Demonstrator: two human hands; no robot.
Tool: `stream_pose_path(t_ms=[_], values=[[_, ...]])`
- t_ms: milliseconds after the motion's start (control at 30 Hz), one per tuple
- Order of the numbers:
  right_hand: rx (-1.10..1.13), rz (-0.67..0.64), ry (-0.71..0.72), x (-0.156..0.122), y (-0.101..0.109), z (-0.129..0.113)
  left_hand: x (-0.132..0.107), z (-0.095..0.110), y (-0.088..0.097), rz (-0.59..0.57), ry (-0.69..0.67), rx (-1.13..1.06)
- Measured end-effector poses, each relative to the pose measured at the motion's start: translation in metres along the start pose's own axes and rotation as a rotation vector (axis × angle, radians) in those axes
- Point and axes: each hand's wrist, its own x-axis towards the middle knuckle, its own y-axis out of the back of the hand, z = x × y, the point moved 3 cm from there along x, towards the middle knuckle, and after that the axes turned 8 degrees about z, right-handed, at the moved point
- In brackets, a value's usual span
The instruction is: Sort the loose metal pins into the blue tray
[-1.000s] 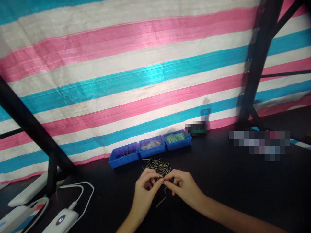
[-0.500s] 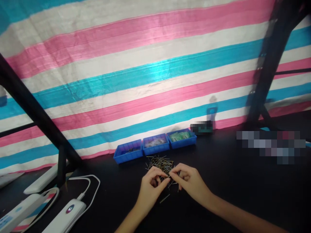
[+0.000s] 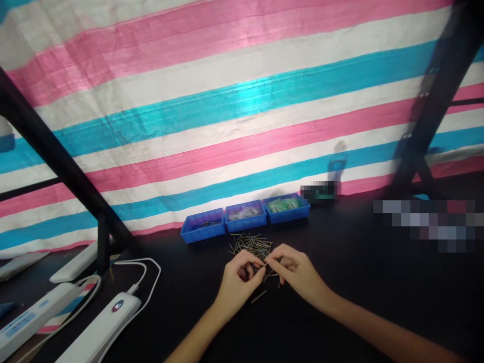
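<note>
Fingertips of my left hand and my right hand meet in a pinch over the front of a loose pile. Between them a tiny bit of a thin metal rod shows, mostly covered by the fingers. The pile is made of several slim gold and silver rods, a little like small drill bits, lying crosswise on the black table. One loose rod lies apart, just below the hands.
Behind the pile stand three joined blue bins: the left bin holds a few rods, the middle bin clear packets, the right bin green packets. A white power bank with cable and a power strip lie left.
The view has shifted slightly, so the bins and pile appear higher and a little to the right. Both hands keep their pinch at the same place over the pile.
</note>
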Motion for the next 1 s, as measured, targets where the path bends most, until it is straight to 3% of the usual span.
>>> stream_pose_path(t_ms=[400, 633, 733, 867, 1000], values=[[-0.202, -0.019, 0.116, -0.001, -0.001, 0.001, 0.012, -0.015, 0.014, 0.138, 0.181, -0.168], [-0.289, 0.007, 0.179, -0.002, 0.001, -0.005, 0.035, -0.037, 0.083, 0.602, 0.212, -0.311], [-0.328, -0.031, 0.212, -0.005, -0.002, -0.008, 0.04, -0.05, 0.109, 0.726, 0.207, -0.318], [-0.37, -0.112, 0.305, -0.011, -0.006, -0.011, 0.042, -0.06, 0.126, 0.752, 0.197, -0.311], [-0.448, -0.212, 0.385, -0.014, -0.008, -0.013, 0.043, -0.06, 0.125, 0.631, 0.209, -0.318]])
